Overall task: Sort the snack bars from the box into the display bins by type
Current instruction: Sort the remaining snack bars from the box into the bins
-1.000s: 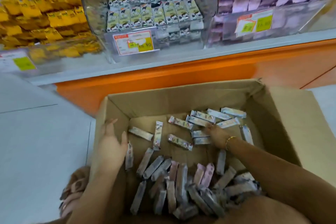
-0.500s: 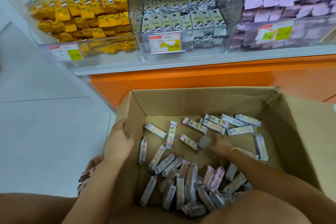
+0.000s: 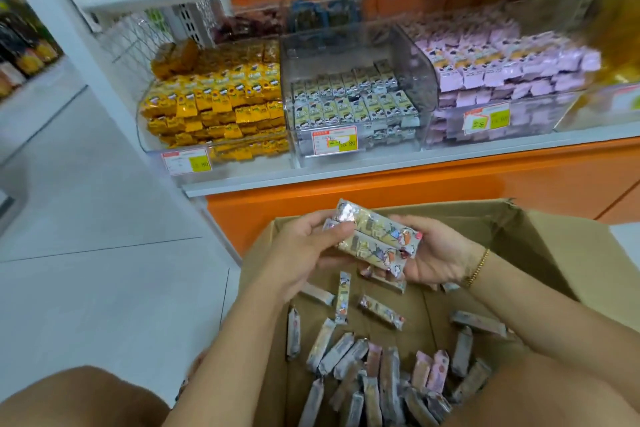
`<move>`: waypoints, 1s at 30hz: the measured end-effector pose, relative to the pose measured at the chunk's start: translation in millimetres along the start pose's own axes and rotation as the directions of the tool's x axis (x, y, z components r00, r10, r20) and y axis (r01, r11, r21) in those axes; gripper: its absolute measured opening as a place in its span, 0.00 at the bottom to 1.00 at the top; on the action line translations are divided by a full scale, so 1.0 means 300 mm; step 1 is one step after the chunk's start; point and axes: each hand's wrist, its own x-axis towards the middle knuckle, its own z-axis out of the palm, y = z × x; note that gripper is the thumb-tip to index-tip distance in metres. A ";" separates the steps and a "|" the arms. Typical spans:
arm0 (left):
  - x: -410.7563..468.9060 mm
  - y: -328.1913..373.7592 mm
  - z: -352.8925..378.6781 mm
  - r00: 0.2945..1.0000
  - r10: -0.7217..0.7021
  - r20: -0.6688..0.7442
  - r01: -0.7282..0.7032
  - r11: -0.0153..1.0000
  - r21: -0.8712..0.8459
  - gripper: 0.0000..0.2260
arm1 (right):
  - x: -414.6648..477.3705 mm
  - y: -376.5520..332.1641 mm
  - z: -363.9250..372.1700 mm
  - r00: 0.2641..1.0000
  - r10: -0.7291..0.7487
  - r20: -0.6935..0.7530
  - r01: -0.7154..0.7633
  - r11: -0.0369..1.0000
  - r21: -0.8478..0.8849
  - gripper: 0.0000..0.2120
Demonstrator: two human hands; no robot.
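Above the open cardboard box (image 3: 540,246), my left hand (image 3: 304,246) and my right hand (image 3: 440,253) hold a small stack of silver-wrapped snack bars (image 3: 375,239) between them, each hand gripping one end. Several more silver and pink bars (image 3: 363,367) lie loose on the box floor. On the shelf behind stand three clear display bins: yellow bars (image 3: 214,107) on the left, white-and-black bars (image 3: 353,104) in the middle, pink bars (image 3: 502,80) on the right.
An orange cabinet front (image 3: 415,191) runs under the shelf edge just beyond the box. Pale floor tiles (image 3: 86,253) spread to the left. A white shelf upright (image 3: 69,28) stands at the left. Price tags hang on the bin fronts.
Both hands have come up out of the box holding a stack of silver bars between them. The view has tilted upward, showing more of the shelf.
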 end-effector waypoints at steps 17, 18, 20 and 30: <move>-0.026 0.153 0.044 0.797 0.505 -0.332 -0.381 0.846 0.373 0.11 | -0.052 -0.149 0.300 0.874 -0.174 -0.454 0.192 0.981 -0.007 0.33; -0.024 0.154 0.044 0.781 0.536 -0.322 -0.387 0.819 0.425 0.12 | -0.032 -0.151 0.315 0.866 -0.193 -0.460 0.195 0.980 -0.044 0.29; -0.003 0.174 0.036 0.759 0.586 -0.284 -0.412 0.770 0.488 0.14 | 0.015 -0.168 0.335 0.850 -0.239 -0.469 0.231 0.970 -0.076 0.20; 0.220 0.251 -0.105 0.770 0.618 -0.159 -0.299 0.569 0.766 0.22 | 0.213 -0.520 0.321 0.542 -0.617 -0.572 0.229 0.762 -0.605 0.10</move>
